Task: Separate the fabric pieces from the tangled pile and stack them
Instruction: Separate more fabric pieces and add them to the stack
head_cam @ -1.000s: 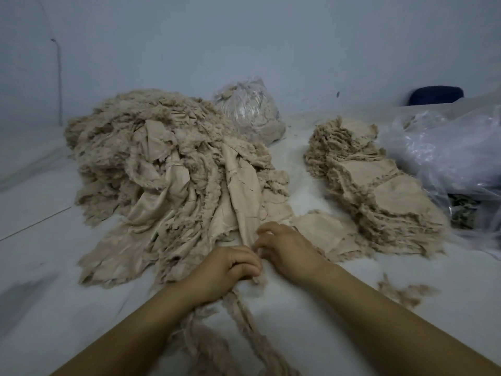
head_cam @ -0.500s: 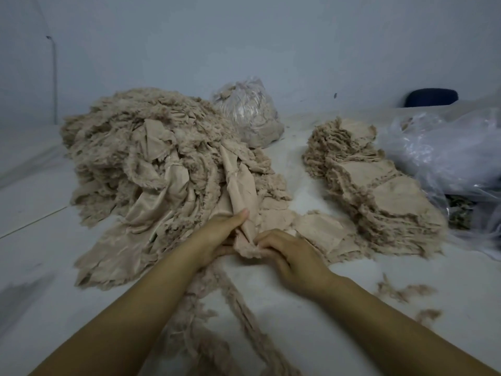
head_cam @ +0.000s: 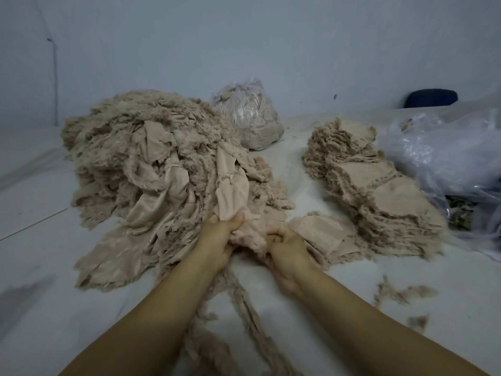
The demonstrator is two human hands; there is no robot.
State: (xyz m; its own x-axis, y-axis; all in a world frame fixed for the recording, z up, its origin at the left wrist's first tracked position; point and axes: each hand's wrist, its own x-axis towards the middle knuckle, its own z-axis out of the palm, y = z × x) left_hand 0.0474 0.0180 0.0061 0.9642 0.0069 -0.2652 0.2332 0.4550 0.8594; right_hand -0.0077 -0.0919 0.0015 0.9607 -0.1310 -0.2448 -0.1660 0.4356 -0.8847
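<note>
A big tangled pile [head_cam: 141, 169] of beige frayed fabric fills the left half of the white surface. One fabric piece [head_cam: 233, 191] trails out of its near right edge. My left hand [head_cam: 219, 240] grips the lower end of that piece, thumb on top. My right hand [head_cam: 287, 248] holds the same bunched end from the right, fingers curled round it. Flat stacked pieces [head_cam: 379, 191] stand in overlapping stacks on the right, and a low stack [head_cam: 322, 234] lies just right of my right hand.
A clear bag stuffed with fabric [head_cam: 249, 115] stands behind the pile. Crumpled clear plastic [head_cam: 447, 153] lies at the far right, a dark blue object [head_cam: 431, 97] behind it. Frayed strips [head_cam: 244, 302] trail toward me between my arms; loose scraps [head_cam: 401, 293] lie at right.
Both hands have moved forward into the pile's edge. The left hand, fingers open half a second ago, now grips the fabric piece; the right hand has bunched its end.
</note>
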